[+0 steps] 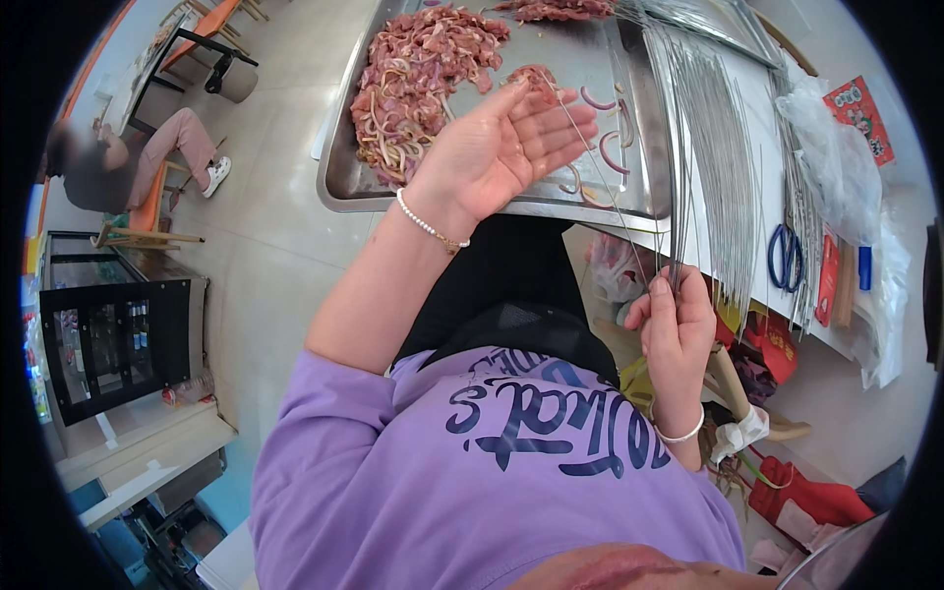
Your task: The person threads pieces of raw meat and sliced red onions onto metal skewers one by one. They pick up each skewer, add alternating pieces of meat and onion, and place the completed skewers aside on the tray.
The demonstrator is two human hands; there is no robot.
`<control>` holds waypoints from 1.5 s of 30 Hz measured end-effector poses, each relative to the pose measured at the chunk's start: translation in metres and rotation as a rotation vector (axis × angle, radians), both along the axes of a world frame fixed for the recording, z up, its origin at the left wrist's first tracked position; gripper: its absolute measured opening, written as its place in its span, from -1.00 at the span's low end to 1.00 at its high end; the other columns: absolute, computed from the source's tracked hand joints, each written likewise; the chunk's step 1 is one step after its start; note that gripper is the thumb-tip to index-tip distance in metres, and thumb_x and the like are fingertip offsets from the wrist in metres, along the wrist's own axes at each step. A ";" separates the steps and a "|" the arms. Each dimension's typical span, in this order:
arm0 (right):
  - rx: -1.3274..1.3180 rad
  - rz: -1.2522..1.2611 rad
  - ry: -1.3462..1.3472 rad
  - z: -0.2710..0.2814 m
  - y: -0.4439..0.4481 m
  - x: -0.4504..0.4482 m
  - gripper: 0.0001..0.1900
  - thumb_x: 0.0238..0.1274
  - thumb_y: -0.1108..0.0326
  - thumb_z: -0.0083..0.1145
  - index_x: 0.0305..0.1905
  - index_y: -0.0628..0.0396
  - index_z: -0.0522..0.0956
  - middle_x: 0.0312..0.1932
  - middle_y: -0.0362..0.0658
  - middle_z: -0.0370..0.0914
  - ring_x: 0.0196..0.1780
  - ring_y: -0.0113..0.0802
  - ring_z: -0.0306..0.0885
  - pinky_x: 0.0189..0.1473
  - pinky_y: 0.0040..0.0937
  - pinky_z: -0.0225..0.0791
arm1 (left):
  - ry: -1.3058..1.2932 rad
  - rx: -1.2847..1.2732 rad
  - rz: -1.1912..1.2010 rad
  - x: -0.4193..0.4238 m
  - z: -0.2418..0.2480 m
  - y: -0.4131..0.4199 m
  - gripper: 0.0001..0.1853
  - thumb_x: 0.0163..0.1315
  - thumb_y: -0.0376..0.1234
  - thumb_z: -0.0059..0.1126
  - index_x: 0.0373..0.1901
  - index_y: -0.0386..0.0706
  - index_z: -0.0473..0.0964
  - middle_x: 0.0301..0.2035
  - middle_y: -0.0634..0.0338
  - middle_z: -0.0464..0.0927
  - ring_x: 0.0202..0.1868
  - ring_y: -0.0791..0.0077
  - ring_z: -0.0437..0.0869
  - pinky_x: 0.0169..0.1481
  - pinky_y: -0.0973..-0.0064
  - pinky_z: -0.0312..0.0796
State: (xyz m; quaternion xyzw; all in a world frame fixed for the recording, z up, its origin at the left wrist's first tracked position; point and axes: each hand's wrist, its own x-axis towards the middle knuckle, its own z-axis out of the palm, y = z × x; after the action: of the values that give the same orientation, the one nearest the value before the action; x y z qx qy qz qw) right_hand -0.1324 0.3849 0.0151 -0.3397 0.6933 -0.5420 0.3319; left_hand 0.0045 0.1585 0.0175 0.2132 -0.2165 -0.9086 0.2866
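My left hand (509, 151) reaches over the metal tray (335, 193), palm up with the fingers extended. A thin metal skewer (601, 166) slants across its fingers, from my right hand up to a small lump of raw meat (532, 74) just beyond the thumb. Whether the skewer pierces that lump cannot be told. My right hand (675, 313) grips a bundle of metal skewers (672, 184) by their lower ends, near the tray's right corner. A heap of raw meat pieces mixed with sliced onion (413, 88) lies in the left of the tray.
Many loose skewers (719, 169) lie on the white table, beside blue-handled scissors (786, 258) and a clear plastic bag (837, 158). Red onion slices (612, 153) lie in the tray. More raw meat (557, 9) is at its far edge. A person (110, 166) sits at far left.
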 end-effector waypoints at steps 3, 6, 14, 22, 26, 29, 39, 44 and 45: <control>0.029 0.012 0.005 -0.002 0.006 -0.001 -0.89 0.47 0.42 0.00 -0.20 0.24 0.43 -0.57 -0.24 0.48 -0.52 -0.61 0.43 -0.45 -0.61 0.27 | 0.004 -0.094 0.059 0.000 -0.005 -0.003 -0.56 0.52 -0.20 -0.03 0.19 -0.39 0.43 0.10 -0.12 0.58 0.20 0.09 0.61 0.36 0.21 0.46; 0.033 0.023 0.013 -0.006 0.009 -0.003 -0.91 0.45 0.45 0.04 -0.19 0.24 0.43 -0.56 -0.26 0.47 -0.52 -0.62 0.42 -0.46 -0.61 0.26 | 0.008 -0.138 0.100 0.002 -0.006 -0.001 -0.64 0.48 -0.28 0.05 0.13 -0.36 0.49 0.10 -0.04 0.59 0.18 0.17 0.63 0.34 0.26 0.48; 0.034 0.052 -0.037 -0.006 0.010 -0.004 -0.93 0.45 0.50 0.05 -0.19 0.26 0.49 -0.51 -0.27 0.47 -0.54 -0.63 0.40 -0.47 -0.63 0.26 | -0.008 -0.228 0.183 0.004 -0.006 -0.002 -0.71 0.48 -0.33 0.04 0.07 -0.36 0.51 0.10 -0.06 0.59 0.16 0.19 0.64 0.32 0.27 0.49; 0.038 0.034 -0.040 -0.011 0.012 -0.006 -0.93 0.45 0.51 0.05 -0.20 0.27 0.51 -0.46 -0.27 0.48 -0.54 -0.64 0.39 -0.49 -0.63 0.25 | -0.081 -0.377 0.269 -0.003 -0.008 0.004 -0.75 0.48 -0.38 0.02 0.04 -0.37 0.52 0.00 -0.06 0.63 0.09 0.21 0.68 0.29 0.27 0.52; 0.035 0.032 -0.058 -0.011 0.011 -0.004 -0.93 0.45 0.52 0.04 -0.20 0.27 0.50 -0.44 -0.26 0.48 -0.54 -0.64 0.39 -0.49 -0.64 0.24 | -0.054 -0.405 0.298 -0.007 -0.015 0.009 -0.75 0.46 -0.38 0.06 0.03 -0.36 0.53 -0.05 -0.04 0.65 0.05 0.22 0.70 0.27 0.26 0.53; 0.022 0.029 -0.076 -0.014 0.011 -0.003 -0.93 0.45 0.52 0.04 -0.20 0.27 0.50 -0.43 -0.26 0.48 -0.54 -0.64 0.38 -0.49 -0.64 0.23 | -0.014 -0.347 0.281 -0.008 -0.012 0.014 -0.74 0.46 -0.37 0.08 0.04 -0.34 0.53 -0.07 -0.02 0.66 0.04 0.22 0.71 0.27 0.26 0.53; 0.000 0.052 -0.096 -0.017 0.012 -0.008 -0.91 0.47 0.50 0.03 -0.18 0.28 0.51 -0.44 -0.26 0.48 -0.54 -0.64 0.36 -0.50 -0.64 0.20 | -0.005 -0.374 0.100 0.003 -0.003 0.007 -0.71 0.50 -0.32 0.03 0.08 -0.34 0.52 0.00 -0.02 0.65 0.08 0.20 0.69 0.26 0.30 0.52; 0.005 0.075 -0.121 -0.016 0.014 -0.009 -0.91 0.47 0.51 0.02 -0.18 0.28 0.51 -0.45 -0.27 0.48 -0.54 -0.65 0.35 -0.50 -0.65 0.19 | -0.034 -0.457 0.174 0.004 -0.008 -0.001 -0.71 0.50 -0.32 0.03 0.08 -0.32 0.53 0.00 -0.03 0.65 0.08 0.24 0.69 0.21 0.35 0.53; 0.004 0.076 -0.124 -0.016 0.014 -0.010 -0.91 0.47 0.51 0.02 -0.17 0.28 0.51 -0.45 -0.27 0.48 -0.54 -0.65 0.35 -0.50 -0.65 0.19 | -0.034 -0.469 0.188 0.004 -0.010 -0.002 -0.72 0.50 -0.32 0.03 0.07 -0.32 0.53 -0.01 -0.02 0.65 0.08 0.24 0.69 0.20 0.37 0.54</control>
State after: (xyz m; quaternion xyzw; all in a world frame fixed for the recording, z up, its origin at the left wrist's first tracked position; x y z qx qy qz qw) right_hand -0.1419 0.3993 -0.0010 -0.3308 0.6590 -0.5477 0.3954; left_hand 0.0084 0.1561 0.0078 0.1751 -0.4055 -0.7992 0.4077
